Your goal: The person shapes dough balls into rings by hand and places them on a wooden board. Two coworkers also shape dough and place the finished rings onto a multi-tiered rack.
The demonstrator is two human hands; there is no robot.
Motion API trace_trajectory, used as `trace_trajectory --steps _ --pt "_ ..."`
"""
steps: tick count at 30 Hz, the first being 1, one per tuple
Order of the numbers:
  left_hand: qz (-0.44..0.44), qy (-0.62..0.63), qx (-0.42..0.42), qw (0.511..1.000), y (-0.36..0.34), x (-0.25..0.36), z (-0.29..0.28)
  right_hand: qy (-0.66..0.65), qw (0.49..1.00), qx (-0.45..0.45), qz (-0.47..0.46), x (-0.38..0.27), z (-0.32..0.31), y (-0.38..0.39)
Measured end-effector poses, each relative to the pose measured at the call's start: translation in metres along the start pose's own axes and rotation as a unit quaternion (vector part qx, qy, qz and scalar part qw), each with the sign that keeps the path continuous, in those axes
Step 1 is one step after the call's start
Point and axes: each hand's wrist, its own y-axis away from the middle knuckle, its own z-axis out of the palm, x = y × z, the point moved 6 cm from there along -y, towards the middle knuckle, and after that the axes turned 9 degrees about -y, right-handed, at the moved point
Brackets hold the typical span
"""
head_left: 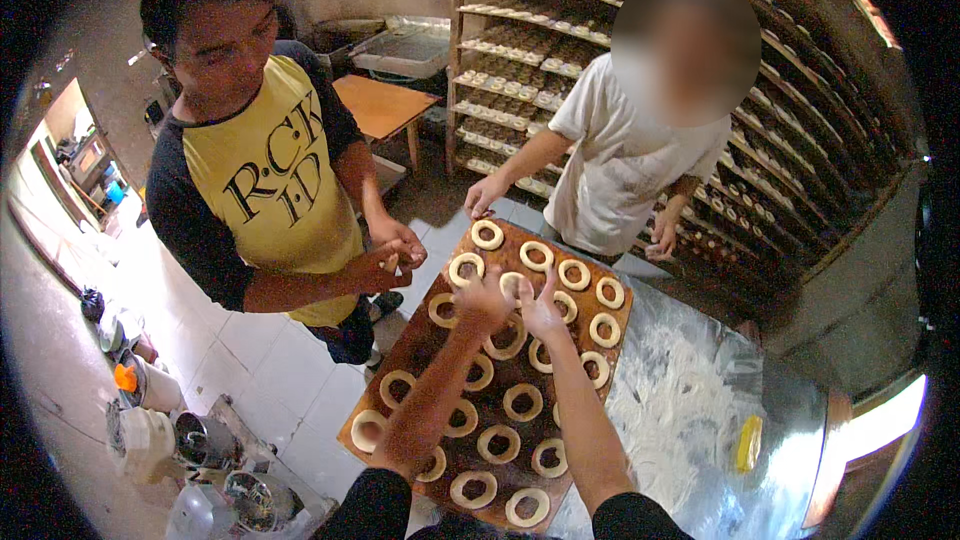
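Note:
Both my arms reach forward over a brown wooden board (500, 377) covered with rows of pale dough rings. A dough ring (513, 286) is between my hands, just above the far part of the board. My left hand (485, 303) has its fingers curled at the ring's left side. On its right side, my right hand (543, 318) pinches the ring's edge, one finger pointing up. My left forearm covers part of the rings on the left. Near the far left corner of the board lies another dough ring (487, 234).
A metal table (790, 420) dusted with flour (665, 390) is at the right, with a yellow tool (748, 443) on it. One person (285, 190) stands left; another (630, 160) touches the board's far corner. Behind is a rack (510, 70) of loaded trays. Buckets (150, 380) stand lower left.

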Motion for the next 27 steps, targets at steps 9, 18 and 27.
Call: trace_trajectory --steps 9,18,27 --pt "0.11 0.004 0.118 0.987 0.032 -0.025 -0.001 0.324 0.944 0.011 -0.052 0.016 0.019 0.014" --pt "0.117 0.123 0.038 0.985 0.094 0.005 -0.066 0.11 0.981 0.081 -0.136 0.023 -0.047 0.077" --pt "0.531 -0.001 -0.382 0.756 0.26 0.175 -0.078 0.05 0.993 0.064 0.081 0.152 -0.15 0.301"
